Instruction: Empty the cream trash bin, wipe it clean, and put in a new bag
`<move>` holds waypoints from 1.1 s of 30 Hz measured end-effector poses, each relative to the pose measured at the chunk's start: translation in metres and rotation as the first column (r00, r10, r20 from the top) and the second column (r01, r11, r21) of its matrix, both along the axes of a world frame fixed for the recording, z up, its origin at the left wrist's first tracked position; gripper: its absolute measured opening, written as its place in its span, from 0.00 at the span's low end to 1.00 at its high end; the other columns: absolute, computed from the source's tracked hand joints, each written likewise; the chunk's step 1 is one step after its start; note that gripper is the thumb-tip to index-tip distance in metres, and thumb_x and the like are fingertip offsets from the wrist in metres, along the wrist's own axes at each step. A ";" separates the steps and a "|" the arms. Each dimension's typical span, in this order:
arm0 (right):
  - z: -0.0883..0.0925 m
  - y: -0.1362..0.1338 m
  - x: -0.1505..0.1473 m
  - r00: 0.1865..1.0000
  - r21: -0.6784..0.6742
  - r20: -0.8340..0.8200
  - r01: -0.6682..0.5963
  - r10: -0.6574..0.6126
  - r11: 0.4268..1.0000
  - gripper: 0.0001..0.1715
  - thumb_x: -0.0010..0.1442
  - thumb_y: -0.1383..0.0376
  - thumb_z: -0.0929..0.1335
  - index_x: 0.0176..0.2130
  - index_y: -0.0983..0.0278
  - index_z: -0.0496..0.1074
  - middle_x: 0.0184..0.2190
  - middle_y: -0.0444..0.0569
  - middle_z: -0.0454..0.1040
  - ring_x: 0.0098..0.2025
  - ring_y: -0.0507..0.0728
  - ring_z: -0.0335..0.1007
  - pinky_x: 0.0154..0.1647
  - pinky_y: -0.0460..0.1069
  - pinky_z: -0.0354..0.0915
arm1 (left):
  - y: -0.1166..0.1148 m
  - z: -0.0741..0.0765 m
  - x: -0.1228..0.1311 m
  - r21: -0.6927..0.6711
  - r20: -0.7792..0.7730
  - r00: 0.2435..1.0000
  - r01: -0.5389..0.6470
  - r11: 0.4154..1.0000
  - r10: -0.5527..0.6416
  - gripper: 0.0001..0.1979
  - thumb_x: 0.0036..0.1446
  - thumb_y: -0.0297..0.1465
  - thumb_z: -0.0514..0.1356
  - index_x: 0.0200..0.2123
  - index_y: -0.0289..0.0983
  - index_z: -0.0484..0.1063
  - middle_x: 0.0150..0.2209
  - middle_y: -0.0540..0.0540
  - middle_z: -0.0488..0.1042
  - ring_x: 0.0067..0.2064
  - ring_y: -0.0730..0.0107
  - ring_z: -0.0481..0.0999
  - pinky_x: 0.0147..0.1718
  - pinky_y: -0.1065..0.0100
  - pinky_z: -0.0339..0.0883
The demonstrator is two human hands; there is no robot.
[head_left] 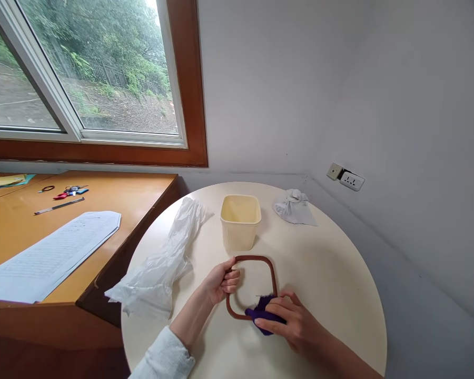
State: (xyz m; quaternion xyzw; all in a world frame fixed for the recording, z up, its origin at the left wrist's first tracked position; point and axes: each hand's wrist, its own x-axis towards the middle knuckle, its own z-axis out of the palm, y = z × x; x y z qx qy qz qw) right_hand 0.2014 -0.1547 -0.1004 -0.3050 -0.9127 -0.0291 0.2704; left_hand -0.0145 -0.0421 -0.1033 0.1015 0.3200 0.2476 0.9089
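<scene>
Our left hand (220, 282) clamps the left side of the brown frame (256, 258), which is just on the near side of the cream bin (239, 237). Our right hand (296, 321), farther from the bin, is closed on the purple cloth (258, 314) at the frame's near-right corner, hiding part of both. We cannot tell whether the cloth wraps that corner.

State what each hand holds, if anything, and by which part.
Left hand: brown rounded-square frame, by its left side. Right hand: purple cloth, by its right part, at the frame's lower right corner.
</scene>
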 end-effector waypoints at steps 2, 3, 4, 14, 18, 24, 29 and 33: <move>-0.003 0.000 0.001 1.000 0.027 -0.014 0.017 -0.016 0.999 0.25 0.56 0.77 0.58 0.48 0.58 0.68 0.34 0.47 0.72 0.37 0.52 0.66 0.43 0.51 0.57 | -0.001 0.000 0.002 0.016 0.012 0.998 -0.063 0.998 0.063 0.23 0.64 0.37 0.42 0.17 0.36 0.50 0.14 0.58 0.42 0.12 0.84 0.41 0.09 0.80 0.39; -0.006 0.000 0.001 0.999 0.034 -0.021 0.032 -0.032 0.999 0.26 0.56 0.77 0.58 0.49 0.58 0.68 0.34 0.48 0.72 0.38 0.53 0.66 0.42 0.51 0.57 | -0.002 0.000 0.004 0.029 0.018 0.995 -0.100 0.995 0.100 0.22 0.64 0.37 0.43 0.18 0.36 0.52 0.14 0.58 0.44 0.13 0.84 0.45 0.10 0.81 0.43; -0.009 0.001 -0.001 0.998 0.040 -0.030 0.054 -0.053 0.998 0.27 0.56 0.77 0.57 0.50 0.58 0.67 0.34 0.48 0.72 0.38 0.53 0.66 0.42 0.51 0.58 | -0.004 0.000 0.006 0.042 0.021 0.991 -0.132 0.990 0.132 0.20 0.64 0.36 0.43 0.20 0.35 0.55 0.15 0.57 0.48 0.14 0.84 0.50 0.12 0.81 0.48; -0.017 0.000 -0.024 0.987 0.011 -0.119 0.113 -0.111 0.994 0.26 0.55 0.77 0.57 0.49 0.63 0.68 0.34 0.51 0.74 0.34 0.54 0.67 0.34 0.50 0.60 | -0.014 -0.004 0.019 0.149 0.039 0.977 -0.214 0.965 0.211 0.07 0.61 0.29 0.49 0.42 0.37 0.63 0.16 0.60 0.41 0.13 0.83 0.43 0.12 0.82 0.37; -0.025 0.005 -0.006 0.999 -0.012 -0.030 0.030 -0.031 0.999 0.27 0.55 0.77 0.57 0.52 0.63 0.64 0.45 0.52 0.73 0.48 0.56 0.66 0.43 0.52 0.62 | -0.008 -0.003 0.010 0.127 0.035 0.986 -0.168 0.978 0.165 0.07 0.62 0.27 0.47 0.39 0.34 0.64 0.16 0.60 0.38 0.13 0.84 0.39 0.11 0.82 0.32; -0.031 0.029 0.046 0.987 -0.001 0.051 0.153 -0.152 0.988 0.34 0.54 0.80 0.56 0.57 0.61 0.60 0.53 0.52 0.67 0.55 0.57 0.61 0.51 0.57 0.62 | -0.006 -0.001 0.002 0.085 0.032 0.996 -0.090 0.992 0.087 0.09 0.61 0.28 0.49 0.28 0.33 0.62 0.16 0.60 0.40 0.13 0.85 0.41 0.11 0.82 0.34; -0.024 0.035 0.056 0.884 -0.259 -0.264 0.319 -0.385 0.912 0.29 0.56 0.75 0.58 0.55 0.57 0.63 0.50 0.49 0.71 0.53 0.58 0.65 0.53 0.58 0.61 | -0.005 0.001 0.000 0.096 0.029 0.997 -0.080 0.992 0.077 0.09 0.61 0.27 0.48 0.29 0.33 0.63 0.16 0.59 0.41 0.13 0.86 0.41 0.11 0.82 0.34; -0.006 0.047 0.066 0.559 -0.676 -0.454 0.290 -0.694 0.677 0.20 0.56 0.66 0.61 0.47 0.62 0.72 0.46 0.49 0.73 0.49 0.59 0.68 0.50 0.54 0.64 | -0.005 0.002 0.000 0.110 0.038 0.997 -0.068 0.992 0.064 0.08 0.62 0.27 0.47 0.36 0.32 0.65 0.16 0.60 0.40 0.13 0.86 0.40 0.11 0.82 0.33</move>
